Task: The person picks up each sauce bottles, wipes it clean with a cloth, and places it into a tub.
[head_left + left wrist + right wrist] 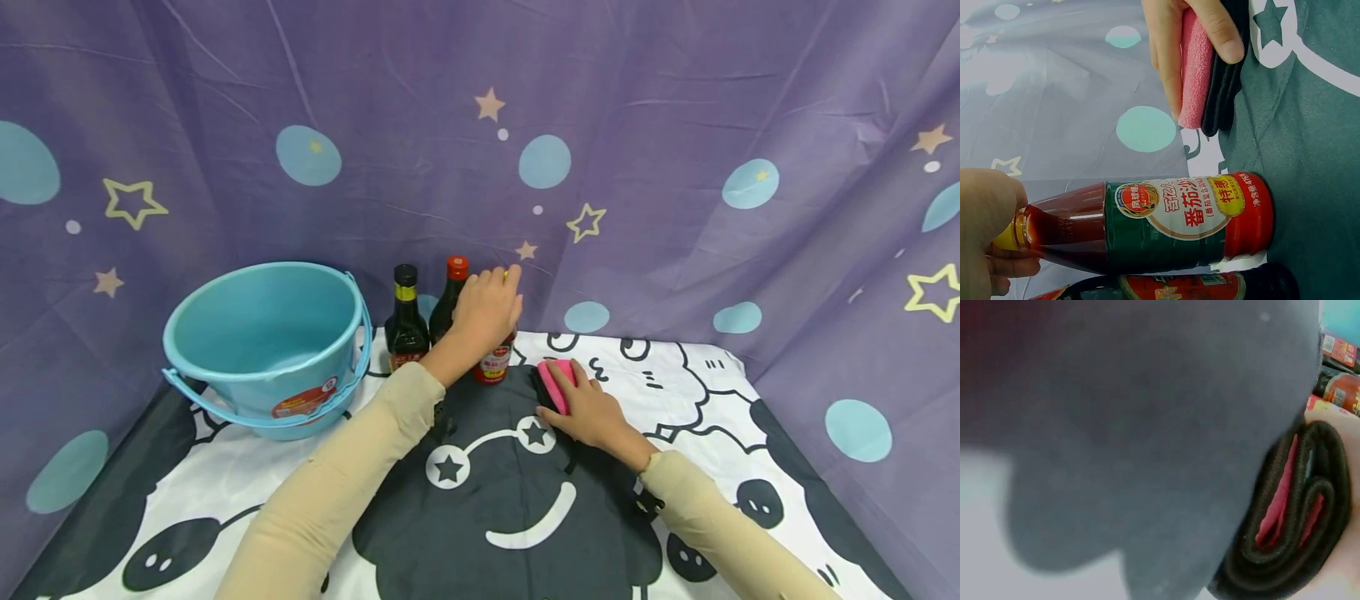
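Note:
My left hand point(483, 310) grips a ketchup bottle point(1185, 215) by its yellow cap and neck. The bottle stands upright, its green and red label with Chinese print facing the left wrist camera. Beside it to the left are a dark sauce bottle with a red cap point(457, 268) and another with a black cap point(406, 325). A little to the right, my right hand point(596, 412) holds folded cloths, pink point(557, 385) and black point(1219, 87), between thumb and fingers. In the right wrist view the black cloth's point(1257, 575) folded end shows pink inside.
A light blue bucket point(247, 392) with its handle lowered stands left of the bottles. Under everything lies a cartoon-print sheet point(465, 550) in black, grey and white. A purple curtain point(420, 167) with stars and dots hangs right behind the bottles.

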`<action>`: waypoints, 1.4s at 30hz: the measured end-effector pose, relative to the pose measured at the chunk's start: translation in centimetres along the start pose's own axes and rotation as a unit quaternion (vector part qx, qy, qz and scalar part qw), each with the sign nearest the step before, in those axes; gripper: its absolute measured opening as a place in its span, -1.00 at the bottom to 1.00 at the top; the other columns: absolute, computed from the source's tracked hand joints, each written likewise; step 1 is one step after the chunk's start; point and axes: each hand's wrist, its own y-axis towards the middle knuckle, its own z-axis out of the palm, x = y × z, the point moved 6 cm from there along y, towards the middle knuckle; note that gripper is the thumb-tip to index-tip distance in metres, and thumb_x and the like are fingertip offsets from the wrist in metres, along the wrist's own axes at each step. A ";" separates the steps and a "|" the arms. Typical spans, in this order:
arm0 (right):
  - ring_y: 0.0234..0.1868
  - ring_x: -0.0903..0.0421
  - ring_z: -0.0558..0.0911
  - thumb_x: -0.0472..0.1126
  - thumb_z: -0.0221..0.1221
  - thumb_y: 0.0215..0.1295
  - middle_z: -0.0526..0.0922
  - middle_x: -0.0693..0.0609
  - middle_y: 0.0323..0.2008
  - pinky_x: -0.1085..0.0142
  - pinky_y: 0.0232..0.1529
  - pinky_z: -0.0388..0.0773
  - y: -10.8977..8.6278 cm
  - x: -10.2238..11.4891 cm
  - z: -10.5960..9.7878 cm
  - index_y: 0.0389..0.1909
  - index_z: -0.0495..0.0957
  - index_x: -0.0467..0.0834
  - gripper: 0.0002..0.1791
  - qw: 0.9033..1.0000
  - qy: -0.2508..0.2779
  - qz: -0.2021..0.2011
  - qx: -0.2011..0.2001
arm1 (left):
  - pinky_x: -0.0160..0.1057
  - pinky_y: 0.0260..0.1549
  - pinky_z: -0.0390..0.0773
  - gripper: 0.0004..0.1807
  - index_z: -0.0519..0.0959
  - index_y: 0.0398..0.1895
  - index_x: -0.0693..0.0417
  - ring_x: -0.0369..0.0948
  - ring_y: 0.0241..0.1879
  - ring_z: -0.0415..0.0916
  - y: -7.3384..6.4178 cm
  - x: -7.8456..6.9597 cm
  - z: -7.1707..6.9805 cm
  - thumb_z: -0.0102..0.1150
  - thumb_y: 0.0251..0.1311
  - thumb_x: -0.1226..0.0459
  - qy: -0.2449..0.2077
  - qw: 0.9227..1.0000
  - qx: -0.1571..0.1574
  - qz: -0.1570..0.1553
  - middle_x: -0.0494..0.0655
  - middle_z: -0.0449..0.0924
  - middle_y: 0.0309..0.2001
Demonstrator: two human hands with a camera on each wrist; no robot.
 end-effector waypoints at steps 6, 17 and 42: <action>0.28 -0.49 0.44 0.24 0.30 0.17 0.03 -0.36 0.56 -0.30 -0.01 0.55 -0.1 -0.3 0.0 0.63 0.00 0.00 0.09 0.999 0.003 -0.022 0.036 | -0.09 -0.04 0.60 -0.52 0.39 0.28 0.15 -0.02 -0.06 0.63 0.0 -0.1 0.0 0.13 0.46 0.07 -0.003 1.000 -0.016 0.004 0.07 0.65 -0.01; 0.24 -0.38 0.37 0.28 0.06 0.45 0.31 -0.46 0.32 -0.24 0.10 0.48 -0.2 -2.4 -0.6 0.60 0.12 0.03 -0.18 0.994 0.108 -0.014 0.031 | -0.10 -0.10 0.61 -0.53 0.41 0.27 0.15 -0.02 -0.12 0.64 0.0 -0.2 0.0 0.15 0.44 0.08 -0.006 0.999 -0.040 0.010 0.07 0.66 -0.05; -0.34 -0.01 0.48 0.20 0.12 0.44 0.45 -0.28 -0.12 0.18 -0.36 0.43 0.4 -2.3 -0.5 0.54 0.27 0.04 -0.27 0.994 0.106 -0.004 0.021 | -0.12 -0.16 0.66 -0.64 0.40 0.15 0.10 -0.04 -0.17 0.63 0.2 0.5 -0.1 0.07 0.50 0.07 -0.049 0.998 0.031 0.034 0.02 0.61 -0.11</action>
